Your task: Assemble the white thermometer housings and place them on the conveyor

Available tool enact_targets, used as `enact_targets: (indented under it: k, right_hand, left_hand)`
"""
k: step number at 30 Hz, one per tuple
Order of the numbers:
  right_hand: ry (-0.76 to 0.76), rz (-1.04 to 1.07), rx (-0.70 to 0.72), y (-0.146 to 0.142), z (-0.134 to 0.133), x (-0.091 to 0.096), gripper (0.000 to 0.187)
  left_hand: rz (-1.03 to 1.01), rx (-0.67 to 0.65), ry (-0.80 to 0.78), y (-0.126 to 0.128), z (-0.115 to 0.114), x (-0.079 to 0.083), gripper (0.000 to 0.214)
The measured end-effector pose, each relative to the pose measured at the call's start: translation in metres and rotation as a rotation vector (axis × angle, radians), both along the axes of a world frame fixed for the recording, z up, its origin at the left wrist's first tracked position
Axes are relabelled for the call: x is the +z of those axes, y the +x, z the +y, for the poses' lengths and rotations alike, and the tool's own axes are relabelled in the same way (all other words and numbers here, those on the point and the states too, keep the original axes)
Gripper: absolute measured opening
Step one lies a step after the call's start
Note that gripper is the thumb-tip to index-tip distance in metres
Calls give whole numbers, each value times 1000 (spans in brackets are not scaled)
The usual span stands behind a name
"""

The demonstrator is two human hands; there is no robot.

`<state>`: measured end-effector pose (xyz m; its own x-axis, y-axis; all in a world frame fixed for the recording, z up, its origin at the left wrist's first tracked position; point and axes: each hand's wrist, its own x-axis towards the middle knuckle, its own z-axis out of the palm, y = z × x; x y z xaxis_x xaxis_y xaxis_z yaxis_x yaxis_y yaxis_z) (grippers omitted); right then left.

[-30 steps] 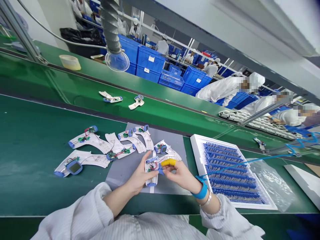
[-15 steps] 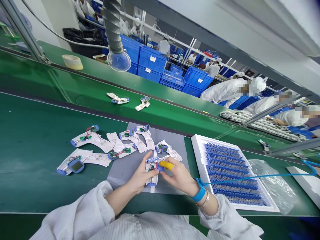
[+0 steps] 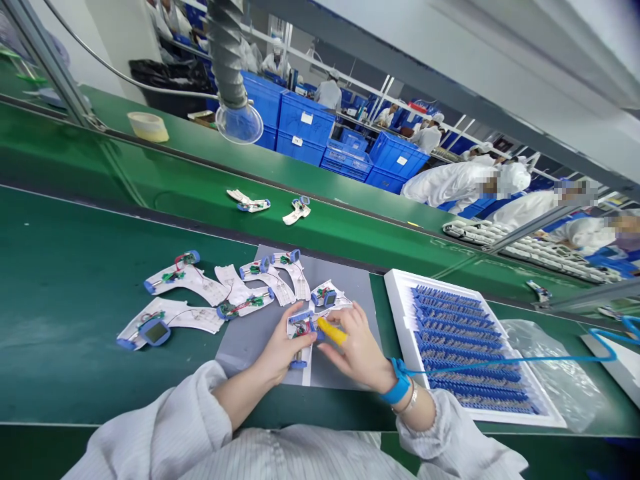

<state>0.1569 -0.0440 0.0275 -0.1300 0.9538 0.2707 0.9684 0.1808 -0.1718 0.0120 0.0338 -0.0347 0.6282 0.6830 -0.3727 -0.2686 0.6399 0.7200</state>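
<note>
My left hand [image 3: 278, 350] is closed around a white thermometer-like shell half [image 3: 300, 360] with blue ends, a circuit board and red wires, above the grey mat. My right hand [image 3: 357, 343] is at its right side, fingers apart. A yellow finger cot [image 3: 332, 331] covers its index finger, whose tip touches the blue part [image 3: 316, 321] at the shell's edge. The fingers partly hide that blue part. Just beyond lies a similar shell half [image 3: 327, 296] with a small display. Several more wired shell halves [image 3: 195, 315] lie to the left.
A white foam tray [image 3: 397, 320] with rows of blue parts stands right, beside a clear plastic bag [image 3: 550, 360]. A blue wrist-strap cord [image 3: 480, 367] crosses the tray. Two shell halves [image 3: 297, 211] lie on the green conveyor [image 3: 350, 237]. An extraction hose [image 3: 227, 60] hangs beyond; co-workers sit further off.
The shell half in my left hand has shifted slightly left, and my right fingers have lifted and spread a little. On the conveyor the two shell halves have moved right.
</note>
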Motion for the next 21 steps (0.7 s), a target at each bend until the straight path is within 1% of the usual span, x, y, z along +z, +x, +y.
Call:
enact_targets:
  k: [2, 3, 4, 7, 8, 9, 10, 12, 14, 17, 19, 21]
  right_hand:
    - [56, 67, -73, 10, 2, 8, 34]
    - [44, 129, -114, 17, 4, 11, 36]
    - [-18, 207, -139, 25, 7, 13, 35]
    - [-395, 475, -111, 55, 24, 10, 31]
    - [-467, 571, -137, 66, 32, 6, 31]
    - [-476, 662, -203, 79, 41, 1, 30]
    - [-428, 739, -296, 93, 51, -4, 29]
    - [-256, 825, -496, 121, 73, -14, 30]
    - [-141, 830, -611, 145, 91, -22, 30]
    - [-116, 791, -680, 166, 110, -35, 26]
    - [-150, 746, -690, 169, 119, -44, 22]
    - [-194, 679, -666, 167, 132, -51, 21]
  left_hand:
    - [34, 5, -13, 0, 1, 2, 75]
    - [46, 7, -15, 0, 1, 3, 75]
    - [52, 5, -15, 0, 1, 4, 74]
    - [39, -11, -42, 2, 0, 7, 72]
    - [26, -18, -64, 3, -1, 7, 73]
    - [10, -24, -90, 3, -1, 7, 74]
    - [-7, -31, -114, 4, -1, 6, 75]
    - [-30, -57, -144, 4, 0, 5, 73]
    - [-26, -109, -159, 4, 2, 4, 64]
    - [-31, -187, -201, 5, 5, 0, 49]
    - [-41, -229, -261, 8, 6, -7, 43]
    - [-68, -285, -324, 13, 7, -15, 35]
